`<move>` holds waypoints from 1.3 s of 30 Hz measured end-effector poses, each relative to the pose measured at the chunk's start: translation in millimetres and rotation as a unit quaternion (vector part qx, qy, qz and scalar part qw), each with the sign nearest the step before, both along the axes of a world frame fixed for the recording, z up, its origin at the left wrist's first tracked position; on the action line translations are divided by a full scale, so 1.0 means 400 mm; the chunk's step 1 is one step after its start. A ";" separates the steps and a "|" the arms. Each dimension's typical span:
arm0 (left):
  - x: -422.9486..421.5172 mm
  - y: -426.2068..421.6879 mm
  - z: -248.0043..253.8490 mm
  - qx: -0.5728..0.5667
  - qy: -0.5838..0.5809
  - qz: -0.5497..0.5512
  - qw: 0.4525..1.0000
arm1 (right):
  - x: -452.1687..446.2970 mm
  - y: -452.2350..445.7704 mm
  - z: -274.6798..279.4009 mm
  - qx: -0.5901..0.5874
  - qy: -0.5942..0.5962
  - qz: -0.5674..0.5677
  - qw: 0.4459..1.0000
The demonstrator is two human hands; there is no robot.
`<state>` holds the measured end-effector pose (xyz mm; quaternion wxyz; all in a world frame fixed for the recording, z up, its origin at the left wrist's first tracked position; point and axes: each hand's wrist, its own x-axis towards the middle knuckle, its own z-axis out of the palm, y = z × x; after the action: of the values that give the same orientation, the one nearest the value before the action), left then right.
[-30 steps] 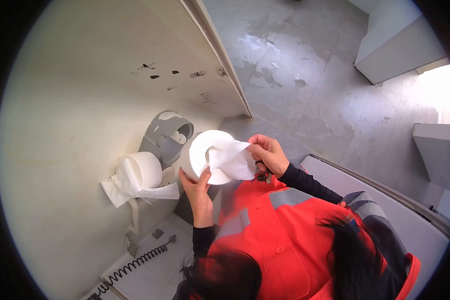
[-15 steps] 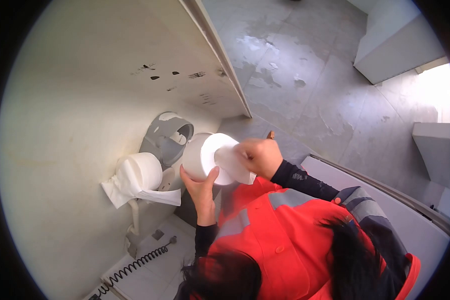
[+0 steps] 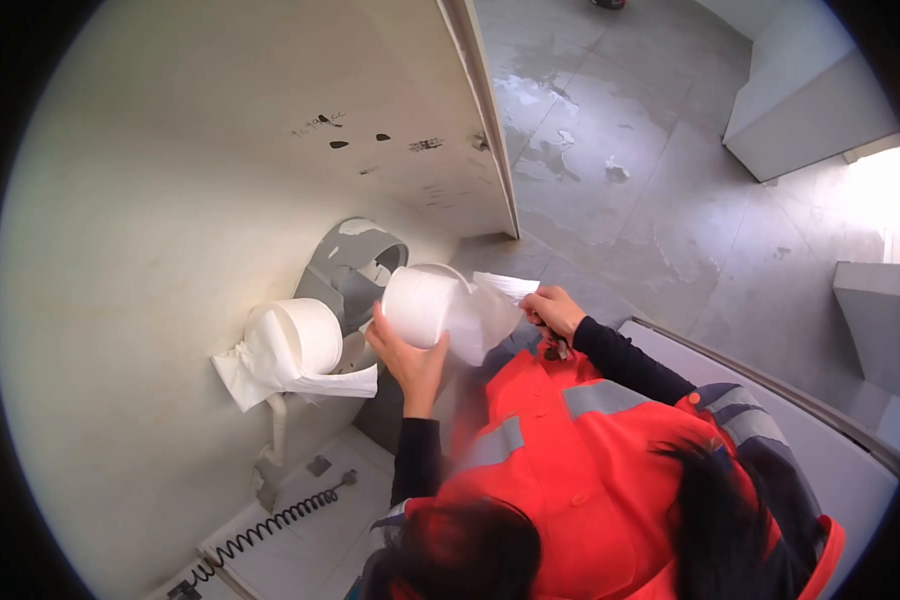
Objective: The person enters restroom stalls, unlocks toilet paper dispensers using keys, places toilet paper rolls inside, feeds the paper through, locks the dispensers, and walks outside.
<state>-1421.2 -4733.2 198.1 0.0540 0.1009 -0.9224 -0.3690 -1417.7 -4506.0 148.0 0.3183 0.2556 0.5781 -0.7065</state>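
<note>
My left hand (image 3: 411, 360) is wrapped round the lower side of a large white paper roll (image 3: 417, 305). From this roll a loose sheet (image 3: 507, 288) stretches to the right, and my right hand (image 3: 556, 312) pinches its end. Something small and dark, too unclear to name, shows under the right fingers. Left of the held roll, a second white roll (image 3: 310, 338) sits by the wall with loose paper draped from it. Behind the rolls is an open grey round dispenser (image 3: 355, 262).
A pale panel (image 3: 400, 120) with dark marks rises at the upper left. Below the rolls are a white pipe (image 3: 278, 430) and a coiled black cord (image 3: 275, 525). Grey floor (image 3: 660, 170) with wet-looking patches lies beyond, beside white partitions (image 3: 810, 110).
The held roll has turned, its side now facing the camera. My right hand has moved right, drawing the sheet outward. The whole view has shifted slightly.
</note>
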 end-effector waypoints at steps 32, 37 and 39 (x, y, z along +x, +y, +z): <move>-0.126 -0.120 -0.071 -0.257 0.050 -0.086 0.961 | -0.092 -0.088 -0.049 0.176 0.124 0.255 0.943; -0.058 -0.092 -0.156 0.179 0.016 0.141 0.974 | -0.110 -0.085 -0.046 0.175 0.106 0.249 0.947; -0.087 -0.095 -0.167 0.559 -0.137 0.354 0.737 | -0.116 -0.085 -0.051 0.170 0.092 0.247 0.950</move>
<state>-1456.1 -4771.2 131.2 -0.0124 0.4817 -0.4455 -0.7545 -1464.1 -4540.0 127.6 0.3805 0.0890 0.7613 -0.5175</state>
